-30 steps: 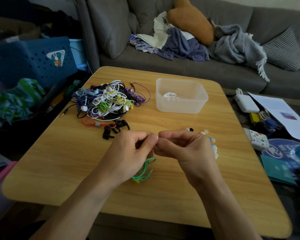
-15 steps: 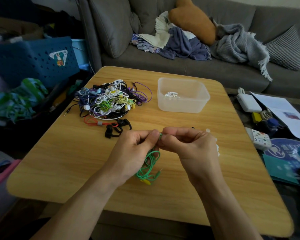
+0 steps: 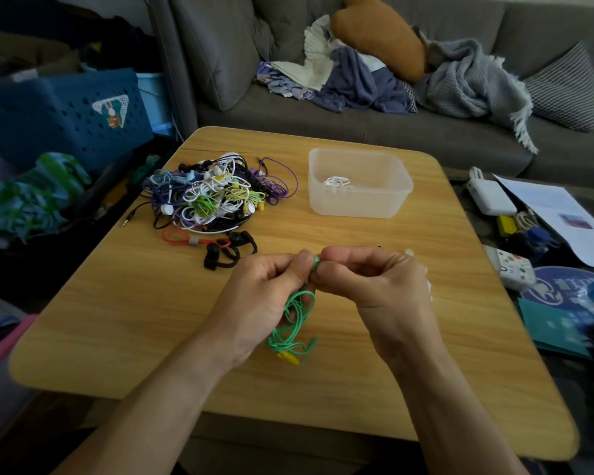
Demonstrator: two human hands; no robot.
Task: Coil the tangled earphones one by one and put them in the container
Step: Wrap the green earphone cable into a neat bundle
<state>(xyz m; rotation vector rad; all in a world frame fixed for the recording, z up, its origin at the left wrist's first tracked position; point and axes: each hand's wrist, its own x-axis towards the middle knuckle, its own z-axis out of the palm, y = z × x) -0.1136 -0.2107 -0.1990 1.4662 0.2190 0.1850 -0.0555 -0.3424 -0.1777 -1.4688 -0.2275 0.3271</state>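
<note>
More green earphone cord (image 3: 294, 323) now dangles below both hands, left (image 3: 264, 299) and right (image 3: 374, 286), which pinch it together.

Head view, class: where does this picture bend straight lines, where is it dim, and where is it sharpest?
Head view: wide-angle bending curves the table edges; dim at the left clutter and bottom corners; sharpest around both hands, left hand and right hand, pinching the green earphones; container evenly lit, no glare.
</note>
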